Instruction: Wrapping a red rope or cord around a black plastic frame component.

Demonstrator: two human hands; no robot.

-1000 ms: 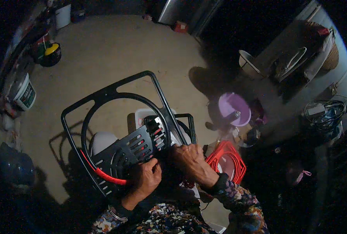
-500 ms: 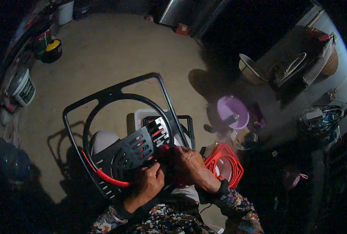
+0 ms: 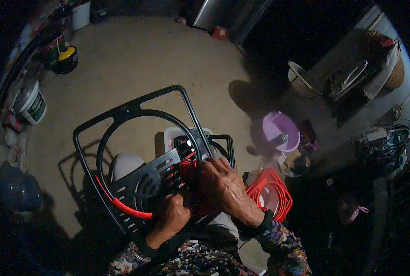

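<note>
A black plastic frame [image 3: 130, 109] with a round inner ring and slotted plates leans across my lap. Red cord is wound tightly round the lower left of its ring, forming a red wrapped stretch [image 3: 130, 209]. At the frame's right side, my right hand [image 3: 227, 187] is closed, with bunched red cord [image 3: 188, 169] at its fingers. My left hand [image 3: 173, 215] is closed too, low by the slotted plate, its knuckles up. Shadow hides what its fingers pinch. Between the hands the cord is too dark to follow.
Right of my right hand lies a red frame [image 3: 278, 195] of similar shape. Beyond it stands a purple basin [image 3: 273, 120]. Behind the black frame is a white bin [image 3: 172, 134] with another black frame. Buckets [image 3: 34, 106] line the left wall; cluttered things stand at right.
My right hand has shifted slightly up along the frame's right side. More of the bunched red cord shows beside it. The left hand has dropped slightly. The black frame stays nearly in place.
</note>
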